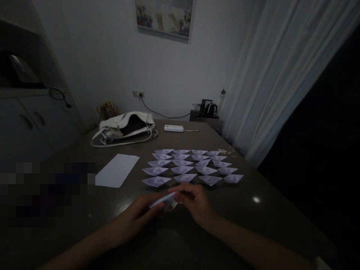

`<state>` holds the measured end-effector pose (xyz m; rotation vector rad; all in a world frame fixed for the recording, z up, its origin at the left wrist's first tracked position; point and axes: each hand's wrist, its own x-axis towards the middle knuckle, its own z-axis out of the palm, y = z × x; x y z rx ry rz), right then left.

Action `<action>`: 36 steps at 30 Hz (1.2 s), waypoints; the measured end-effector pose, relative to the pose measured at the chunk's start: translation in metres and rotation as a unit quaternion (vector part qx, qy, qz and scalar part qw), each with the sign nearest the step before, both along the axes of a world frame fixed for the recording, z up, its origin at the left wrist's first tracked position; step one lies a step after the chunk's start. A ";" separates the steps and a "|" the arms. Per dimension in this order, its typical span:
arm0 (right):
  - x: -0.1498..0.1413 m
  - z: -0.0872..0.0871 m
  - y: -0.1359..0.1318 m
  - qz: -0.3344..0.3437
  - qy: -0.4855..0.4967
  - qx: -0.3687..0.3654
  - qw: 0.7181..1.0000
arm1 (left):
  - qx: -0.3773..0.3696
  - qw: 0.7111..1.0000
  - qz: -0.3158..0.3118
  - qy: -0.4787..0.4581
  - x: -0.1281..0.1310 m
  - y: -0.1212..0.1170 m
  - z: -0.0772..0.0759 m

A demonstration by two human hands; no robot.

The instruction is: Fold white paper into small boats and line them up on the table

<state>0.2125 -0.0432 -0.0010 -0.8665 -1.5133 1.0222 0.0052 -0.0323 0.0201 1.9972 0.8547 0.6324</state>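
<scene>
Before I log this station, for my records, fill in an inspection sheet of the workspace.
Surface: dark tabletop, glare at the near right.
Job's things: folded paper in hand; twenty paper boats in five rows of four; white paper lying left of them.
Clutter: open white bag; white device, possibly a power bank.
Hands: left hand and right hand both grip the folded paper.
Cables: short cord on the device; black cord from the wall outlet.
Surroundings: framed picture, sheer curtain, kettle on a stand, cabinet at left.
</scene>
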 end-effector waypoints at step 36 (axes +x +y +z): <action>-0.006 0.006 -0.008 -0.026 -0.033 0.010 0.999 | 0.016 0.999 -0.001 0.047 0.006 -0.003 -0.001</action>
